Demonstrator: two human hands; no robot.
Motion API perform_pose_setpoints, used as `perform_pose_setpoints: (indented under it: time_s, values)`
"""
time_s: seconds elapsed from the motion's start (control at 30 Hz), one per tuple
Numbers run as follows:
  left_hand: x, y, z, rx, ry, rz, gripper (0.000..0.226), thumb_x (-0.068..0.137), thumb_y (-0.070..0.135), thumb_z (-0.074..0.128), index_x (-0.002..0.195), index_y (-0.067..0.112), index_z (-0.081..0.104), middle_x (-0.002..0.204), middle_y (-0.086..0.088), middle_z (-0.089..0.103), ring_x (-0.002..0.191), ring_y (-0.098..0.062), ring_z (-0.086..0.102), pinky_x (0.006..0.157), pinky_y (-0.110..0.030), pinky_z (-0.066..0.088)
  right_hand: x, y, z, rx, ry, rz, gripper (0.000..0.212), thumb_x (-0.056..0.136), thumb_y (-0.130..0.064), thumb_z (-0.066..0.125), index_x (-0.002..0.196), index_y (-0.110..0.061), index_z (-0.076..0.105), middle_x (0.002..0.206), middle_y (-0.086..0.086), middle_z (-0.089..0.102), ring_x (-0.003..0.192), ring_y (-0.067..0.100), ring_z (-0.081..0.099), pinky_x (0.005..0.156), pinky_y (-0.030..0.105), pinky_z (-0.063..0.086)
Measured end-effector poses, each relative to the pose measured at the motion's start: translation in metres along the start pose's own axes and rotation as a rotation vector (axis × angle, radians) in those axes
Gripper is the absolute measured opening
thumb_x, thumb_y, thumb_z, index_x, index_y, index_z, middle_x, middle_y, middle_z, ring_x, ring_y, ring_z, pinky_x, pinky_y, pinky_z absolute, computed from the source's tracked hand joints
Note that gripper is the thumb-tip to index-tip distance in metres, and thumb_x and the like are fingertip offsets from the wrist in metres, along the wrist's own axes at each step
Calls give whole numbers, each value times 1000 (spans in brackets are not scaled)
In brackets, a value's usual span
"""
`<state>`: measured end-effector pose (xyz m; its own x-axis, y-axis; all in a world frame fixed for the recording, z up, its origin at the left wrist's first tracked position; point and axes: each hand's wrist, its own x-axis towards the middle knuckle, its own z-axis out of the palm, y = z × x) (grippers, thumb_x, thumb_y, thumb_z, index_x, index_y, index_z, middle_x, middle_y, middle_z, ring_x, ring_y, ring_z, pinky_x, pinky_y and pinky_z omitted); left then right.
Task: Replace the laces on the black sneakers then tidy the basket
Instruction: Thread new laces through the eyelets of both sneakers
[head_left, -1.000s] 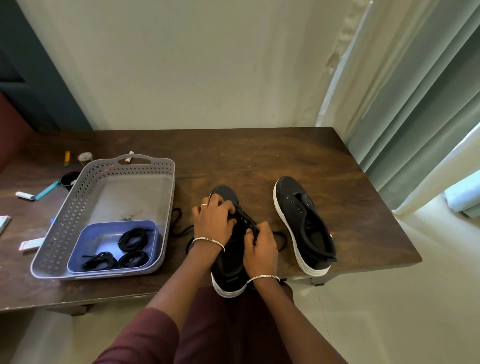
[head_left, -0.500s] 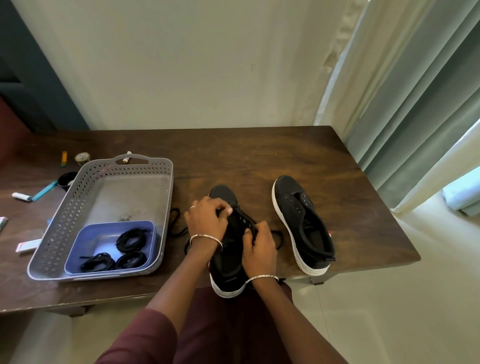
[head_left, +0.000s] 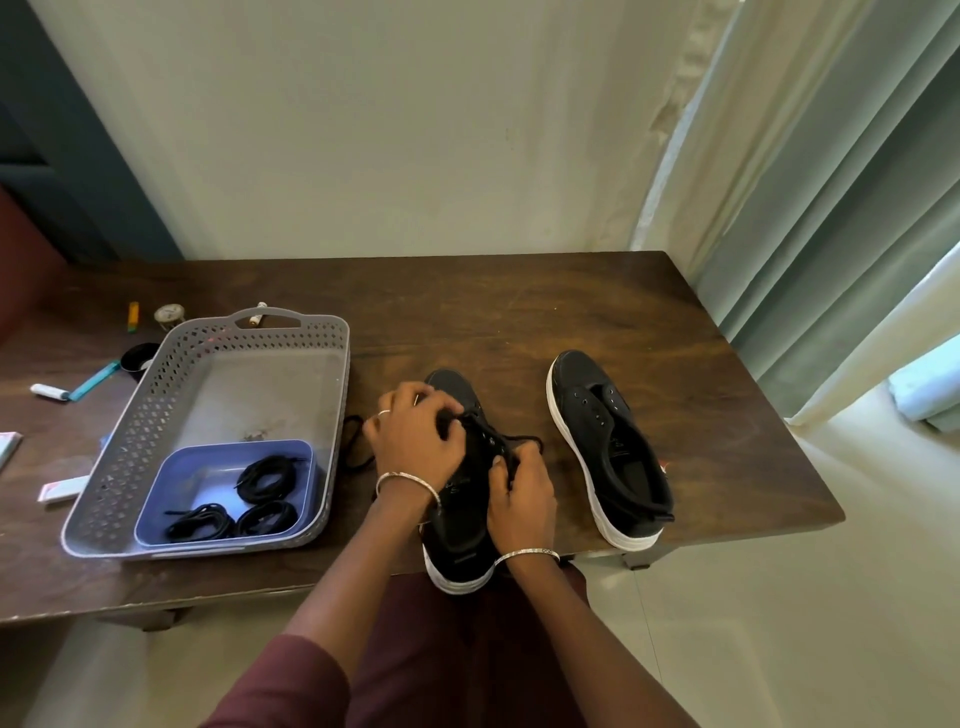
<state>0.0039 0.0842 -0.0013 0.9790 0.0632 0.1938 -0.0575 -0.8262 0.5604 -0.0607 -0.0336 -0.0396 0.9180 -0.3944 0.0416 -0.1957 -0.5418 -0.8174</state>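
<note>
Two black sneakers with white soles stand on the brown table. The left sneaker (head_left: 460, 540) lies under my hands, its heel over the table's front edge. My left hand (head_left: 415, 441) pinches the black lace (head_left: 358, 441) near the toe eyelets. My right hand (head_left: 522, 493) pinches the lace on the shoe's right side. The lace trails off to the left on the table. The right sneaker (head_left: 608, 447) stands apart to the right, with no lace in it. A grey basket (head_left: 156, 415) at the left holds a blue tray (head_left: 171, 493) with three coiled black laces (head_left: 267, 475).
Small items lie on the table left of and behind the basket: a teal-handled tool (head_left: 93, 382), a white tube (head_left: 49, 391), a black cap (head_left: 137, 357), a yellow stick (head_left: 133, 315). A curtain (head_left: 831, 208) hangs at the right. The table's front edge (head_left: 208, 597) runs below the basket.
My left hand has shifted slightly toward the toe of the left sneaker while working the lace. My right hand stays at the shoe's right side. The right sneaker and basket have not moved.
</note>
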Motion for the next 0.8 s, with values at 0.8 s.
perform_pose_setpoints:
  time_s: [0.8]
  values:
    - [-8, -26, 0, -309, 98, -281, 18, 76, 22, 69, 91, 33, 68, 111, 3, 58, 104, -20, 53, 96, -40, 44, 0, 1, 1, 1, 9, 5, 14, 99, -23, 51, 88, -19, 44, 83, -4, 50, 70, 12, 47, 58, 28, 28]
